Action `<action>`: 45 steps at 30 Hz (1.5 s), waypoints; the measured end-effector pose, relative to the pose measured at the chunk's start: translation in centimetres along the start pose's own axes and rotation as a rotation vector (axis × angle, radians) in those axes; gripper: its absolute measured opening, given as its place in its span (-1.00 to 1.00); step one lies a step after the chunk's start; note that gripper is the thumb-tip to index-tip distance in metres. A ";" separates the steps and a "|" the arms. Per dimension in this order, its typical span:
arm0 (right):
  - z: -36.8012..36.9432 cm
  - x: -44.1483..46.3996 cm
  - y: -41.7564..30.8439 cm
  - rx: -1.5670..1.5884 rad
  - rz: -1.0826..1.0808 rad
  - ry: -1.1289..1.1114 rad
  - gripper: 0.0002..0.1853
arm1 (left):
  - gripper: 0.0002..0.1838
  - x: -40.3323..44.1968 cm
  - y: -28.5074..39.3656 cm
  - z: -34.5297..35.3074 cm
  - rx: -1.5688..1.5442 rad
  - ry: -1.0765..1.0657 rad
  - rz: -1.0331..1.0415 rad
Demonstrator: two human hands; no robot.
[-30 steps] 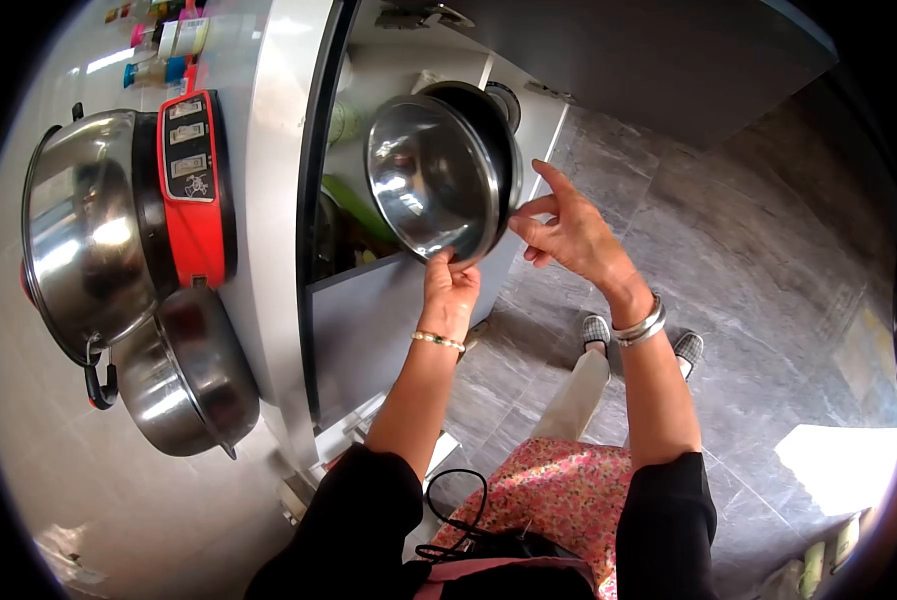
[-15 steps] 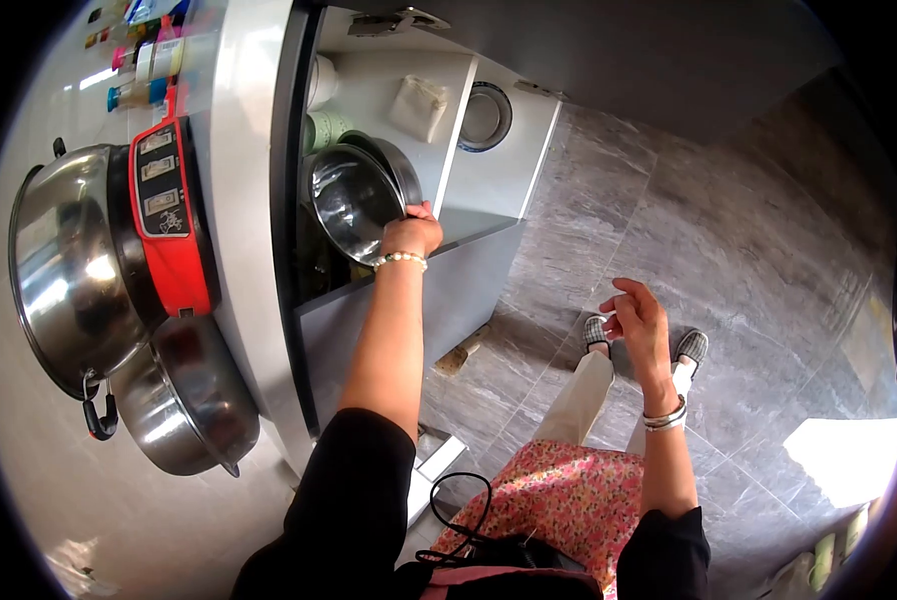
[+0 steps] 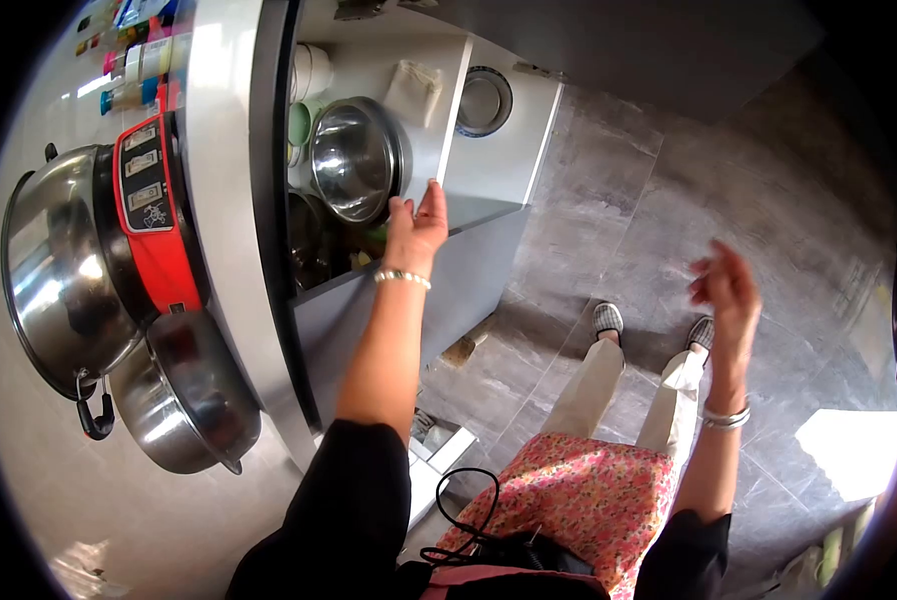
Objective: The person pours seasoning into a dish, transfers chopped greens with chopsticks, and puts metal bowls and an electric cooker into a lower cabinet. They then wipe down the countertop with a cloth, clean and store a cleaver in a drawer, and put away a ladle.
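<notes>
Nested metal bowls (image 3: 354,160) rest inside the cabinet compartment, near green and white dishes (image 3: 305,120). Just below their lower right edge is my left hand (image 3: 417,222), its fingers apart and nothing held in it. My right hand (image 3: 729,285) hangs over the floor, slightly blurred, with fingers loosely bent and apart and nothing in it. A cloth pouch (image 3: 414,92) lies right of the bowls. Past a white divider sits a round metal dish (image 3: 485,101).
On the counter (image 3: 99,520) at the left stand a large pot (image 3: 64,270), a red appliance (image 3: 159,250) and a metal basin (image 3: 194,400). Small bottles (image 3: 139,70) are at the top left. A dark cabinet door (image 3: 649,45) stands open above.
The bowls have gone from my hands into the cabinet, and my left hand has let go of them. My right hand has moved away to the right.
</notes>
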State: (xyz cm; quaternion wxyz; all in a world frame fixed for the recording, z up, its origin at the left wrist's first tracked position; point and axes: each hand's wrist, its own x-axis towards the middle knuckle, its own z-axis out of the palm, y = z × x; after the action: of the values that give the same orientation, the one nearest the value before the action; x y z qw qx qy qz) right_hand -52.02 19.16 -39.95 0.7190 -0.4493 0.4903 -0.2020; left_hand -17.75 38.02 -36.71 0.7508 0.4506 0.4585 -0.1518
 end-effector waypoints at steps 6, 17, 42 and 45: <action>1.7 9.2 -10.1 -0.542 -0.714 0.289 -0.57 | -0.79 -8.5 -5.1 -10.8 1.034 -0.519 -0.292; 1.2 4.9 -10.7 -0.575 -0.810 0.128 -0.73 | -0.73 -17.5 -2.5 -20.4 1.396 -0.565 -0.298; 30.2 -8.9 -7.5 -0.826 -0.823 -0.758 -0.92 | -0.81 -26.0 2.9 -26.1 1.043 -0.523 -0.236; 29.9 -9.3 -7.6 -0.861 -0.803 -0.743 -0.88 | -0.83 -26.7 3.6 -26.5 1.019 -0.484 -0.191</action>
State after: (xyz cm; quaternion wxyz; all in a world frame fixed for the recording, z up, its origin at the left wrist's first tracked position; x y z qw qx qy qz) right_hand -28.41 35.47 -25.23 0.4666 -0.8804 0.0441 -0.0726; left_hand -44.27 56.66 -17.30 0.5051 0.6647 0.1812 -0.5197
